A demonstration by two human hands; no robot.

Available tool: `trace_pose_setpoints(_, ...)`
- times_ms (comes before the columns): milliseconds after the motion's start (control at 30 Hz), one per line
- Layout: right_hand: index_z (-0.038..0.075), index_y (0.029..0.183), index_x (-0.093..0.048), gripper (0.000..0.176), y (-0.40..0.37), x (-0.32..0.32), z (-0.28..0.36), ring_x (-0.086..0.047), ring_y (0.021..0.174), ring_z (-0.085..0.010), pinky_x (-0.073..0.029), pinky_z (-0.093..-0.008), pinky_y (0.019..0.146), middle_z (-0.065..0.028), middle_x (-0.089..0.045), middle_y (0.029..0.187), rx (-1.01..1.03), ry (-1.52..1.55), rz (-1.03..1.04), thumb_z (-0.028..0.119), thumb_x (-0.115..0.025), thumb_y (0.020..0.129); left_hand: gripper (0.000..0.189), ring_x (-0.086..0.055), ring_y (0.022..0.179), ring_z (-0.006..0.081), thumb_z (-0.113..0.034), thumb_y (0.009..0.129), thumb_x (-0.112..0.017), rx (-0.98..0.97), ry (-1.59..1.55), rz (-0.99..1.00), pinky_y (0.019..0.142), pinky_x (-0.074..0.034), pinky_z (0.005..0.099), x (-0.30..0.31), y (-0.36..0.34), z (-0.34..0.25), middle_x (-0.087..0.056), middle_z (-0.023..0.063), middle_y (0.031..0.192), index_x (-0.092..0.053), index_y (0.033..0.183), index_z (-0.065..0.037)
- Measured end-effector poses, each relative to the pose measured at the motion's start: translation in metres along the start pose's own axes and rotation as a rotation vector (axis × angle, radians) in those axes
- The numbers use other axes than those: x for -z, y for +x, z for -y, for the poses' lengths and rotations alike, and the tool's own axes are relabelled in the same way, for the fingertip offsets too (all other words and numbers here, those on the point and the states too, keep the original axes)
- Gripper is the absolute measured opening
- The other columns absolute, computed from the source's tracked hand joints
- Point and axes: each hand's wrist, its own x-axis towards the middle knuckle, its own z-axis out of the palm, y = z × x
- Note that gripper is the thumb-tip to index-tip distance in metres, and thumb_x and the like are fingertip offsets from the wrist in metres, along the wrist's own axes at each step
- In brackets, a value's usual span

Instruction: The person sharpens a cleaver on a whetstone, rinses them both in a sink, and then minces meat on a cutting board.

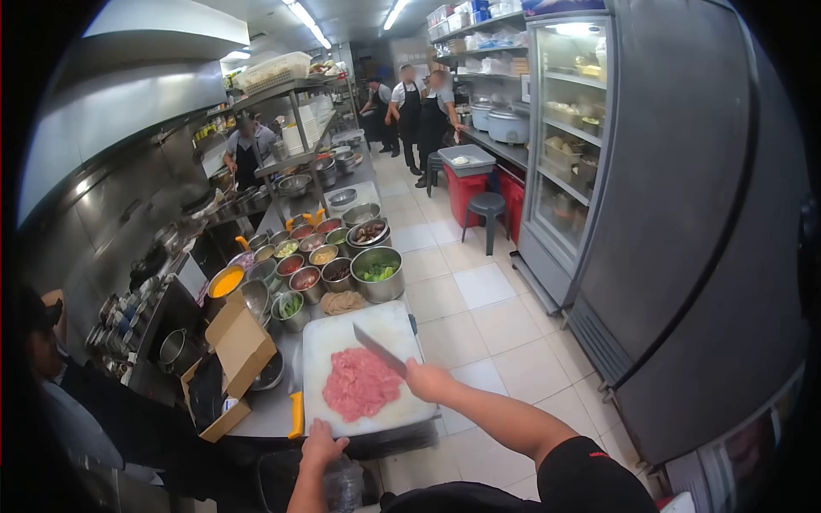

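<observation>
My right hand [430, 382] is wrapped round the handle of a cleaver [379, 349], its blade angled up and to the left over the board. A pile of raw, pale pink sliced meat [361, 385] lies on the thick white cutting board [393, 321], just left of and below the blade. At the board's near left corner rests my left hand [321, 445], thumb apart from the fingers and holding nothing I can see. A yellow-handled knife [297, 415] lies along the board's left side, near that hand.
Beyond the board stand several metal pots of ingredients, including a pot of greens [376, 272]. An open cardboard box [242, 346] is at left. A glass-door fridge [564, 145] lines the right. One person stands close at left; several others are farther back.
</observation>
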Motion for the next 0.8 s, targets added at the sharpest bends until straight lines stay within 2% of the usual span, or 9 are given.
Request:
trace_pose_setpoints(100,-0.001,0.107,-0.054,0.025,0.018,-0.011,-0.017,-0.066,0.093,-0.0457,-0.051,-0.0557,0.080,-0.0267,-0.068,0.094,0.025,-0.063,0.027,0.019,-0.046,0.095,0.084,-0.027,0.147,0.0356,-0.046,0.086,-0.069,0.010,0.003,0.029,0.116,-0.034,0.0431,0.007,-0.003,-0.005,-0.026,0.0237,0.159,-0.038,0.146,0.003)
trace_pose_setpoints(200,-0.001,0.111,-0.053,0.027,0.010,0.018,0.006,-0.067,0.095,-0.0442,-0.051,-0.0554,0.081,-0.0257,-0.069,0.098,0.028,-0.025,-0.016,0.020,-0.045,0.096,0.083,-0.028,0.147,0.0360,-0.046,0.086,-0.069,-0.004,0.040,0.002,0.115,-0.034,0.0436,-0.001,0.004,0.002,-0.026,0.0247,0.158,-0.039,0.146,0.003)
trace_pose_setpoints(300,-0.001,0.113,-0.052,0.028,-0.002,0.009,0.007,-0.066,0.097,-0.0435,-0.051,-0.0548,0.082,-0.0257,-0.069,0.100,-0.021,0.034,-0.011,0.020,-0.044,0.096,0.083,-0.029,0.146,0.0366,-0.046,0.086,-0.069,-0.006,0.078,-0.013,0.115,-0.033,0.0433,-0.002,0.000,-0.001,-0.027,0.0260,0.158,-0.039,0.146,0.003)
trace_pose_setpoints(400,-0.001,0.113,-0.053,0.027,0.011,-0.011,-0.015,-0.067,0.097,-0.0431,-0.052,-0.0540,0.082,-0.0256,-0.069,0.101,0.041,-0.015,0.041,0.018,-0.044,0.096,0.084,-0.030,0.145,0.0376,-0.046,0.086,-0.068,-0.018,0.057,-0.011,0.116,-0.033,0.0430,-0.001,-0.001,-0.002,-0.026,0.0271,0.158,-0.037,0.146,0.003)
trace_pose_setpoints(500,-0.001,0.114,-0.052,0.026,0.006,0.014,0.010,-0.067,0.097,-0.0429,-0.052,-0.0532,0.081,-0.0253,-0.069,0.101,-0.013,0.012,0.015,0.015,-0.046,0.095,0.084,-0.031,0.145,0.0377,-0.045,0.087,-0.069,-0.015,0.054,-0.017,0.115,-0.034,0.0432,0.002,-0.003,-0.007,-0.027,0.0266,0.157,-0.036,0.147,0.003)
trace_pose_setpoints(600,-0.002,0.113,-0.052,0.025,-0.014,0.007,0.006,-0.067,0.096,-0.0426,-0.053,-0.0526,0.080,-0.0249,-0.069,0.102,0.035,0.021,0.028,0.014,-0.047,0.094,0.083,-0.031,0.145,0.0372,-0.044,0.087,-0.069,-0.003,0.047,-0.032,0.115,-0.034,0.0433,0.001,-0.003,-0.007,-0.027,0.0263,0.158,-0.037,0.147,0.003)
trace_pose_setpoints(700,-0.002,0.109,-0.051,0.023,0.002,0.011,0.005,-0.067,0.093,-0.0439,-0.053,-0.0532,0.077,-0.0264,-0.069,0.099,0.057,-0.071,0.071,0.014,-0.048,0.093,0.083,-0.030,0.146,0.0367,-0.045,0.087,-0.069,0.009,0.044,-0.008,0.116,-0.033,0.0432,0.004,-0.004,-0.009,-0.026,0.0259,0.158,-0.036,0.147,0.003)
trace_pose_setpoints(800,-0.002,0.107,-0.050,0.022,-0.004,0.029,0.020,-0.067,0.091,-0.0445,-0.052,-0.0539,0.076,-0.0272,-0.068,0.096,0.059,-0.010,-0.016,0.015,-0.048,0.093,0.085,-0.029,0.146,0.0359,-0.044,0.087,-0.069,0.021,0.048,-0.006,0.116,-0.033,0.0430,0.005,-0.002,-0.006,-0.025,0.0247,0.159,-0.035,0.148,0.003)
